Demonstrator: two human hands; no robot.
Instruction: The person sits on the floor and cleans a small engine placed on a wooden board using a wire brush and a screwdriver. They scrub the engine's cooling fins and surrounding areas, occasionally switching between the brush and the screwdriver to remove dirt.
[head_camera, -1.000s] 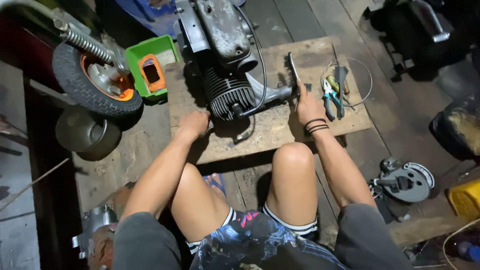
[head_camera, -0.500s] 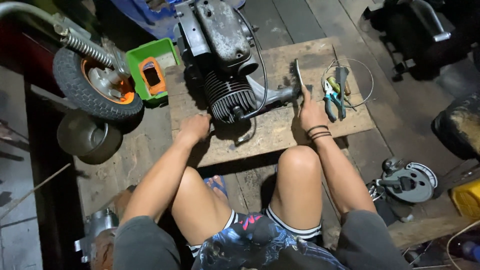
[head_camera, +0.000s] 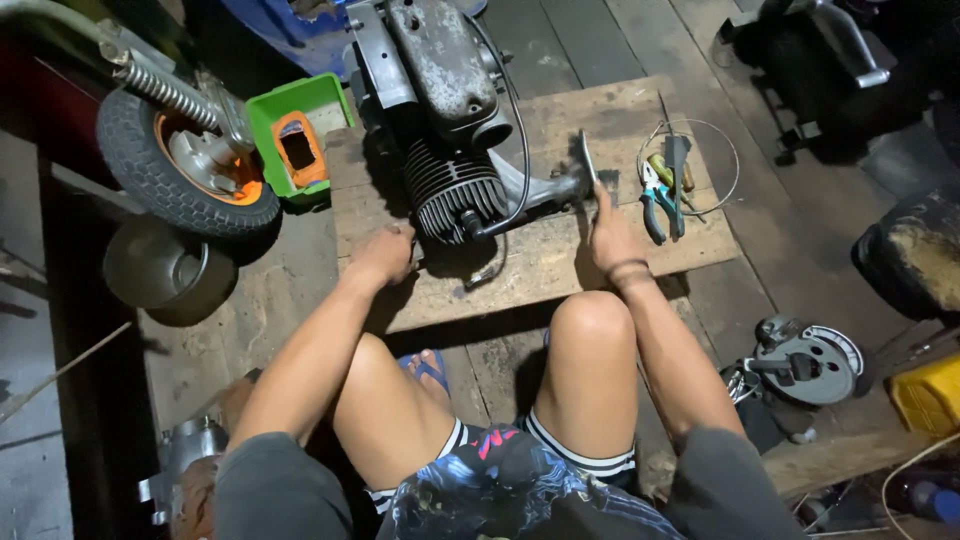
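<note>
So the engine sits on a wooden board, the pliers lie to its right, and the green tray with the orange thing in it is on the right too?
Not quite. The head view shows the green tray with the orange part to the left of the engine, beside the small wheel. The engine does sit on the wooden board, with the pliers to its right.

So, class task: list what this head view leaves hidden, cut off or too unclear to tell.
- Left hand fingertips: tucked in shadow under the engine.
- Right hand grip: the flat tool shows only edge-on, so its kind is unclear.
- Engine top: cut off by the upper edge.
- Wheel: fork runs out of frame.
- Pliers pile: small, overlapping, hard to separate.
</note>
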